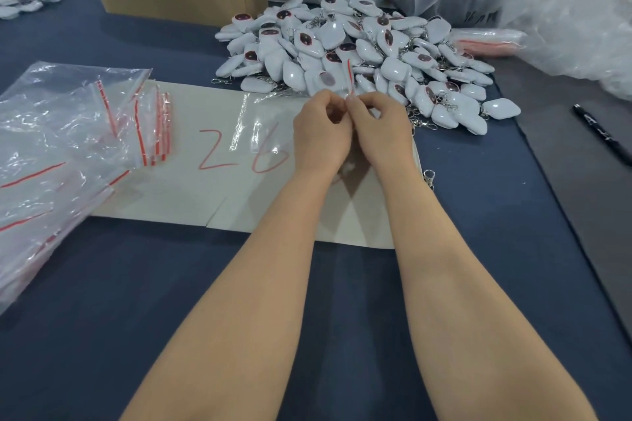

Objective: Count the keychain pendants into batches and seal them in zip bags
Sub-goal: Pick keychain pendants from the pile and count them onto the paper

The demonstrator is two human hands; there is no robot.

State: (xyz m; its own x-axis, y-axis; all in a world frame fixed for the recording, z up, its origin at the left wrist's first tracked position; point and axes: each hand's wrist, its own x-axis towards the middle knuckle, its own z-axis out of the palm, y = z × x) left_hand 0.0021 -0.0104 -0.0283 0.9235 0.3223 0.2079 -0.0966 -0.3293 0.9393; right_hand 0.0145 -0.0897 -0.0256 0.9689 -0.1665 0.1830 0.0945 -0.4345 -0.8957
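While your left hand (321, 135) and right hand (380, 133) pinch the red-striped mouth of a clear zip bag (349, 77), expect limp, slippery, featherlight film. Grip it along that stiffer zip strip.

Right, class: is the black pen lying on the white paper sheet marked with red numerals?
No, the black pen lies on the dark grey mat at far right, well apart from the white paper sheet.

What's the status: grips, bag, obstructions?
Left grip and right grip both pinching zip bag at its red strip. Pendant pile just behind, nothing blocking.
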